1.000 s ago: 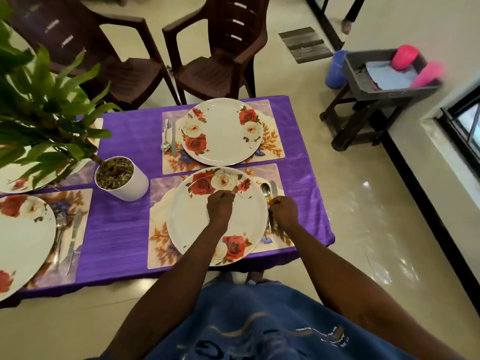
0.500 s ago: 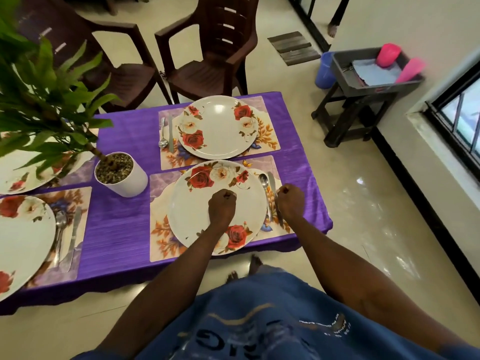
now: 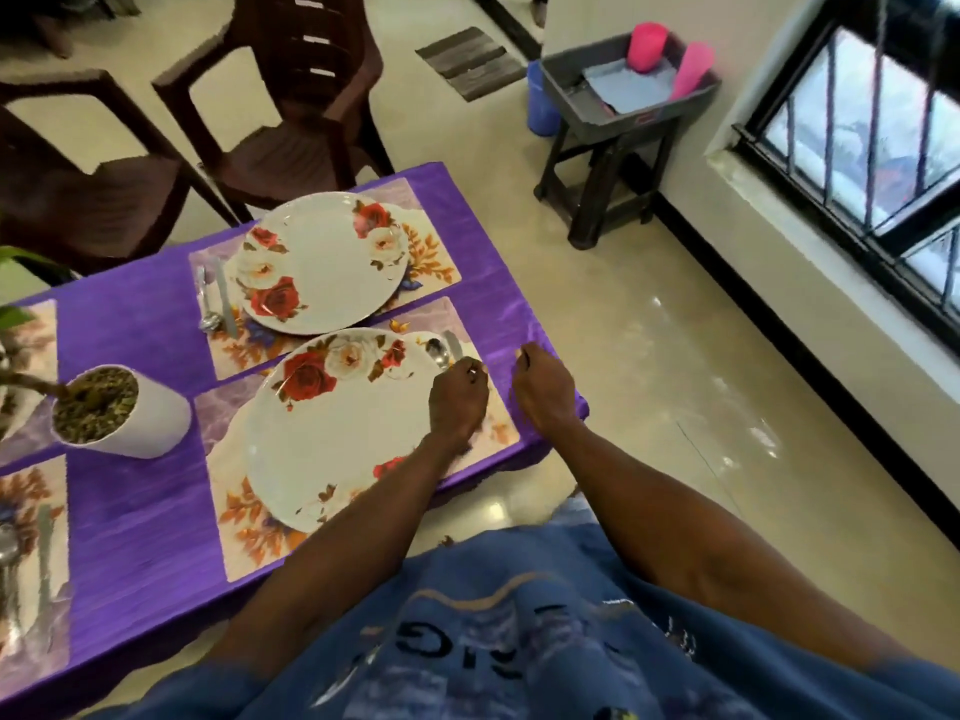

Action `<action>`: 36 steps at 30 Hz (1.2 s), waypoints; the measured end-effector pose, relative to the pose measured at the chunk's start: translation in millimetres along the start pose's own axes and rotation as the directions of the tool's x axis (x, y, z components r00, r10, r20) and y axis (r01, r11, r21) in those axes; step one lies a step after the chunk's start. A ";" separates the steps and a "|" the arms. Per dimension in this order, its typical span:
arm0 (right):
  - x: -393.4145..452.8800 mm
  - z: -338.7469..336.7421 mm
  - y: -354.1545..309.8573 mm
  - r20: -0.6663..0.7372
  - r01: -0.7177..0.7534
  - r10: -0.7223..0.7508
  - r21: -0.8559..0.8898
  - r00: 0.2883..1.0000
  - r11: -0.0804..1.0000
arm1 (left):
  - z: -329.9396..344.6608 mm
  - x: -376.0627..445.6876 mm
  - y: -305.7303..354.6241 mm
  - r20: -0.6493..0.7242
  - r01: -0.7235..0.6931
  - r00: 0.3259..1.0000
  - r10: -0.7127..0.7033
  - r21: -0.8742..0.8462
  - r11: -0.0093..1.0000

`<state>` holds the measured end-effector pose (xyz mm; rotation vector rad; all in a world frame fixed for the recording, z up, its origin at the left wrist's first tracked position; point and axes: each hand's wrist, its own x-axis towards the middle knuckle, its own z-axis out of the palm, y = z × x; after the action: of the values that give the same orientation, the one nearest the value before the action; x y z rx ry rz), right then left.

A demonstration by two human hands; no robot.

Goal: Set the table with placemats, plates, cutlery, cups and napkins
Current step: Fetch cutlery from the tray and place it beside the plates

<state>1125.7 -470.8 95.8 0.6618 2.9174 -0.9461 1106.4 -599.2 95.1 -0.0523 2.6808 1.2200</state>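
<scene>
The near floral plate (image 3: pixel 332 433) lies on its placemat (image 3: pixel 236 543) on the purple table (image 3: pixel 140 511). A spoon (image 3: pixel 438 351) and a knife (image 3: pixel 453 344) lie to the right of that plate. My left hand (image 3: pixel 457 400) hovers over their handles with its fingers curled; I see nothing held in it. Curled and holding nothing, my right hand (image 3: pixel 543 392) is just past the table's right edge. The far plate (image 3: pixel 322 262) has its own spoon (image 3: pixel 208 304) and knife (image 3: pixel 224 298) on its left side.
A grey tray (image 3: pixel 675 109) on a dark stool (image 3: pixel 602 184) by the wall holds two pink cups (image 3: pixel 647 46) and blue napkins (image 3: pixel 623 85); a blue cup (image 3: pixel 540 106) hangs beside it. A potted plant (image 3: pixel 124 413) stands mid-table. Brown chairs (image 3: pixel 291 122) stand beyond.
Both hands have shifted right: the left from over the plate to over the cutlery, the right off the cutlery past the table edge. The view has swung right.
</scene>
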 end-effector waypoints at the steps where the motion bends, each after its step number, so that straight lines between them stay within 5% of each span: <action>1: 9.1 -7.7 10.0 -0.012 -0.025 0.025 0.007 1.000 1.000 | 11.9 5.7 9.6 0.017 -0.021 1.000 0.021 0.018 1.000; 8: 78.4 -71.8 105.3 -0.064 -0.142 0.143 0.022 0.988 0.990 | 118.6 50.8 99.4 0.102 -0.157 0.984 0.146 0.109 0.982; 18: 158.0 -175.3 246.3 0.068 -0.254 0.259 -0.072 0.963 0.964 | 268.8 90.0 212.6 0.350 -0.231 0.930 0.111 0.320 0.919; 28: 263.1 -196.1 268.8 0.153 -0.248 0.266 -0.129 0.952 0.960 | 313.2 166.9 239.3 0.367 -0.208 0.929 0.036 0.439 0.874; 36: 405.5 -179.4 233.3 0.205 -0.190 0.217 -0.146 0.954 0.971 | 298.8 316.4 252.6 0.385 -0.210 0.923 0.011 0.479 0.853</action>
<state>870.2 -41.4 58.8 0.7774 2.6277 -0.7549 816.4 -193.1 30.6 0.3816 2.5885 0.4320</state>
